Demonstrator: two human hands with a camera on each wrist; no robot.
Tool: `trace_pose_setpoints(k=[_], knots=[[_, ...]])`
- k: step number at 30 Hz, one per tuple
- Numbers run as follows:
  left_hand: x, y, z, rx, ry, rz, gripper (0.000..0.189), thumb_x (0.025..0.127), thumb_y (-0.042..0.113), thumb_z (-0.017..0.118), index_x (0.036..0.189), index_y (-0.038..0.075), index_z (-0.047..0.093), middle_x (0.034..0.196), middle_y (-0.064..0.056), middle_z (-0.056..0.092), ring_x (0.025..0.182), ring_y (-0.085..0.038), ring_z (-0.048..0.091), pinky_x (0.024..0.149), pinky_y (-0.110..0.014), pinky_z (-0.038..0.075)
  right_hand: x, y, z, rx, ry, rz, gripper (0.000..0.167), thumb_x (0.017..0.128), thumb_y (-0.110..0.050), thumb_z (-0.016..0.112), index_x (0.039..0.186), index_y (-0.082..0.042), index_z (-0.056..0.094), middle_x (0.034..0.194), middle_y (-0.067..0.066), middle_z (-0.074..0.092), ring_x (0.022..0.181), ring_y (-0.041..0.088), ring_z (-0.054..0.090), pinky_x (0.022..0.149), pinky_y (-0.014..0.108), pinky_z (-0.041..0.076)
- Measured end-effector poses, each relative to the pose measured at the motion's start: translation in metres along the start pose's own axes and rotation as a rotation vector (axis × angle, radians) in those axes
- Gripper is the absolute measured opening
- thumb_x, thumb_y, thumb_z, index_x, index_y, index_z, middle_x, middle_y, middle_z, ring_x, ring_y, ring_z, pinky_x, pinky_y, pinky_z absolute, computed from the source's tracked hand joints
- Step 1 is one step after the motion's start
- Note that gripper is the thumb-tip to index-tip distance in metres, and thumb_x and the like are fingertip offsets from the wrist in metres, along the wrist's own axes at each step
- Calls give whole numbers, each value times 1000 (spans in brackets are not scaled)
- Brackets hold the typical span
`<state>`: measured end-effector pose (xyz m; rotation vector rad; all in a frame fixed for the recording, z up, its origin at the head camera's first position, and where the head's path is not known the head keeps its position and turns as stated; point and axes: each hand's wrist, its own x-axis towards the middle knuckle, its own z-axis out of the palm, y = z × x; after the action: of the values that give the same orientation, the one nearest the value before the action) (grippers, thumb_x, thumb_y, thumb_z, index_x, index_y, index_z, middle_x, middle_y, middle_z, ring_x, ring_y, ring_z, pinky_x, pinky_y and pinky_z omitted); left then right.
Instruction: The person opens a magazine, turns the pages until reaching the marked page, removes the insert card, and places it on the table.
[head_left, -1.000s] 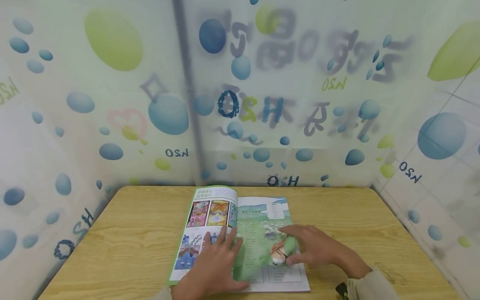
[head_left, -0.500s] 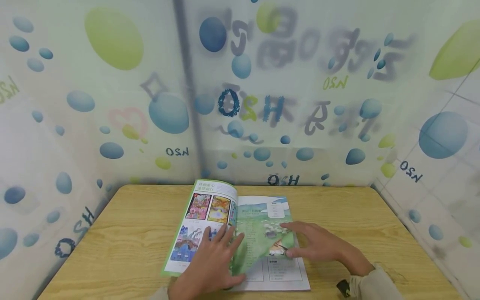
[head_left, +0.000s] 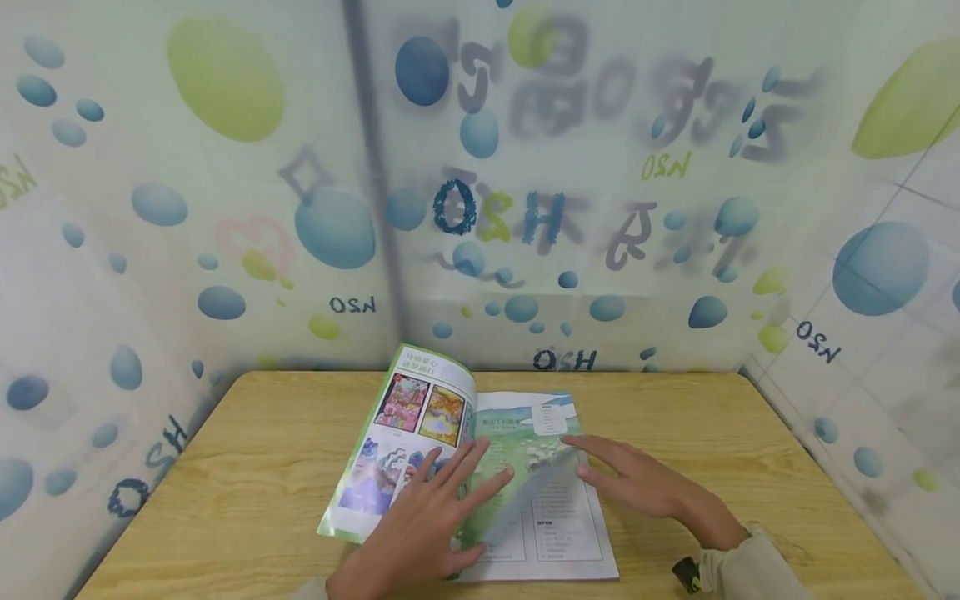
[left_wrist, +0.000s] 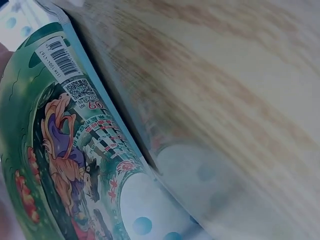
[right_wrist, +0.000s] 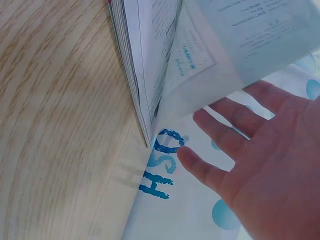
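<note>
An open magazine lies on the table, its left-hand pages and green-edged cover raised off the wood. My left hand rests across the inner part of the left page near the spine, fingers spread. At the right, a green illustrated page is curling up and leftward, uncovering a white text page below. The fingers of my right hand are extended at that page's edge; in the right wrist view the fingertips meet the lifted page without curling round it. The left wrist view shows the printed outer cover with a barcode.
The wooden table extends around the magazine on both sides. Behind and beside it hang pale curtains printed with blue and green drops and lettering. A small dark tag sits by my right sleeve.
The green page has curled further up and left, baring more of the white text page. The left-hand pages and cover have risen and tilted. My right hand has shifted slightly up the page edge.
</note>
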<state>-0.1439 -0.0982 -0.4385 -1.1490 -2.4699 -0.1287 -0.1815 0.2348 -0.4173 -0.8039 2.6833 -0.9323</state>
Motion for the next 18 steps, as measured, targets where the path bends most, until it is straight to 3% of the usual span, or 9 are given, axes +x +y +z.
trace_pose_setpoints(k=[5, 9, 13, 18], knots=[[0, 0, -1, 37, 41, 108, 99, 77, 54, 79, 158, 32, 27, 167, -7, 11, 151, -24, 20, 111, -55, 32, 0, 4, 0, -1, 59, 7, 59, 105, -41, 44, 157, -15, 31, 160, 16, 29, 145, 43, 27, 109, 68, 25], [-1, 1, -3, 86, 29, 174, 91, 80, 51, 77, 156, 30, 32, 167, -2, 13, 152, -22, 16, 117, -53, 23, 0, 8, 0, -34, 109, 17, 67, 103, -44, 47, 159, -15, 24, 163, 14, 23, 146, 43, 23, 110, 68, 23], [-1, 2, -6, 119, 3, 204, 85, 83, 50, 76, 155, 30, 35, 167, 2, 13, 152, -20, 14, 119, -51, 16, 0, 10, 1, -88, 133, 51, 70, 103, -48, 46, 159, -13, 23, 163, 17, 19, 146, 45, 22, 109, 70, 22], [-2, 2, -8, 155, 8, 230, 77, 84, 45, 74, 152, 30, 42, 165, 4, 18, 151, -17, 17, 120, -48, 16, 0, 13, 2, -102, 111, 101, 74, 102, -51, 46, 159, -9, 23, 163, 19, 18, 146, 46, 21, 109, 71, 19]])
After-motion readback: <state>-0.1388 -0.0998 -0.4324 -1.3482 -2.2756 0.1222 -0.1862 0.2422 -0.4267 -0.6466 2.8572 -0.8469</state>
